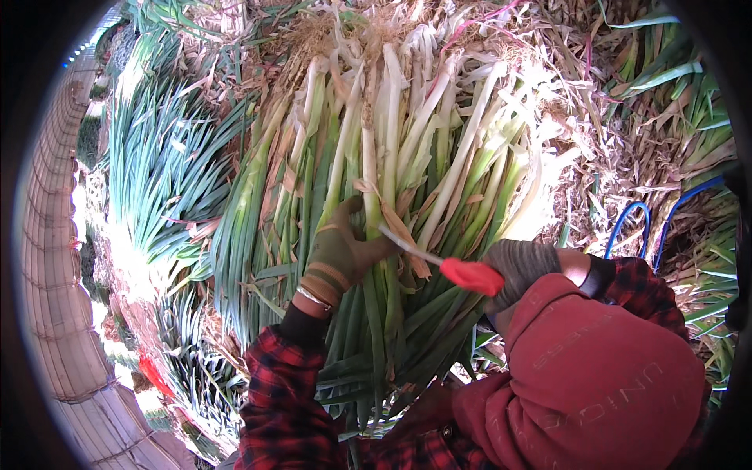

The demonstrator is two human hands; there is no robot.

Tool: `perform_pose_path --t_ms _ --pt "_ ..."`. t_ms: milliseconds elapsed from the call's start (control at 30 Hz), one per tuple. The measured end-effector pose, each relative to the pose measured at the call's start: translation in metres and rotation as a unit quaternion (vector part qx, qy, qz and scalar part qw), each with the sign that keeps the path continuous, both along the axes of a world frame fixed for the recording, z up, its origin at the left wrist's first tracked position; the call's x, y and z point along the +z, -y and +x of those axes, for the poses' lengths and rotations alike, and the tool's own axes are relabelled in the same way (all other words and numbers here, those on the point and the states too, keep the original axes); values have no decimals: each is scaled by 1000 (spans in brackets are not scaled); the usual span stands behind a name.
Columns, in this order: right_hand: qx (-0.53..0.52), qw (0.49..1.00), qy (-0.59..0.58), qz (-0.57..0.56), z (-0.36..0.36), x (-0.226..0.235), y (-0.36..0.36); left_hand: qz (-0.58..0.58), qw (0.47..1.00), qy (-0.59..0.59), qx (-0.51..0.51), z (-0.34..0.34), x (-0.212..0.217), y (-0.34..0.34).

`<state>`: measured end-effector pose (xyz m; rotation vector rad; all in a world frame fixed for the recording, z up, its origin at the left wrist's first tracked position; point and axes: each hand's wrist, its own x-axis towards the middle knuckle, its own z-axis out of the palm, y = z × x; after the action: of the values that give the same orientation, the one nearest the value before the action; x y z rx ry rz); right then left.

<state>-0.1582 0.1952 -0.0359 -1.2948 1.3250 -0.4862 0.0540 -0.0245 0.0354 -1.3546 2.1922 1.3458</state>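
Long green onions (470, 141) lie in a thick layer before me, roots at the far end and green leaves towards me. My left hand (345, 254), in a green glove with a tan cuff, closes around one stalk. A dry, loosened outer skin (403, 235) hangs beside that stalk. My right hand (521, 270), in a grey glove, grips a red tool with a thin metal tube (470, 276), which looks like an air blow gun. Its tip meets or nearly meets the held stalk, just right of my left thumb. The fingers around the tool are partly hidden.
Blue hose (638, 219) loops by my right forearm. More green onions (168, 141) lie at the left. Dry peeled skins (619, 157) cover the ground at the right. A woven mat edge (63, 298) curves along the far left. A red cap (603, 376) fills the lower right.
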Motion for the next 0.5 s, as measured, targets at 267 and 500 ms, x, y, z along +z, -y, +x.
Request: perform_pose_path --t_ms 267,500 --pt "-72 995 10 72 -10 3 61 -35 998 -56 23 10 -12 -6" --pt "-134 990 0 49 -27 -11 111 -30 998 -55 16 4 -2 -6"
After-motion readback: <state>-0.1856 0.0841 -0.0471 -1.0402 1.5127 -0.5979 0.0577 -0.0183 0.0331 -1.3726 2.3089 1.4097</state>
